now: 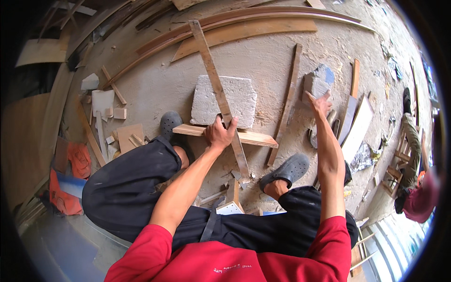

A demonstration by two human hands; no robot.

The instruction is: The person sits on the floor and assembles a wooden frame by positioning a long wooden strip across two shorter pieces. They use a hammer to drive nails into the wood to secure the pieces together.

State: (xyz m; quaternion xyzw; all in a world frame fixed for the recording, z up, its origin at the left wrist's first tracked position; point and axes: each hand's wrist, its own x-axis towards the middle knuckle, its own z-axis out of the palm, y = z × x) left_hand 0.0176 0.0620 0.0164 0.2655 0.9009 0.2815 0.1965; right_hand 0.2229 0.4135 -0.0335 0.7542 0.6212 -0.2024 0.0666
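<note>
Near: red short-sleeved shirt (221, 261) and loose black trousers (134, 183), the person seated or squatting low, knees apart, which leaves working room between the grey perforated clogs (292, 170).

Left hand (219, 135): clamped on a long, narrow, worn wooden strip (217, 89) where it crosses a short, light-brown wooden board (256, 138); presumably one grip to steady both pieces.

Pale, rough-faced rectangular block (242, 101): flat on the floor just beyond the board, under the strip; it probably serves as a low support. Whether the board rests on its edge cannot be told.

Right hand (320, 104): apart from the left, arm stretched forward, fingers at the near side of a grey, angular block (318, 83); whether they grip it cannot be told.

Surface: rough, dusty beige floor (152, 89), strewn with shavings and offcuts; a dark-brown straight batten (287, 103) lies between the two blocks.

Far: long, curving reddish-brown boards (263, 15); at far right, a co-worker in a maroon top (419, 199).
</note>
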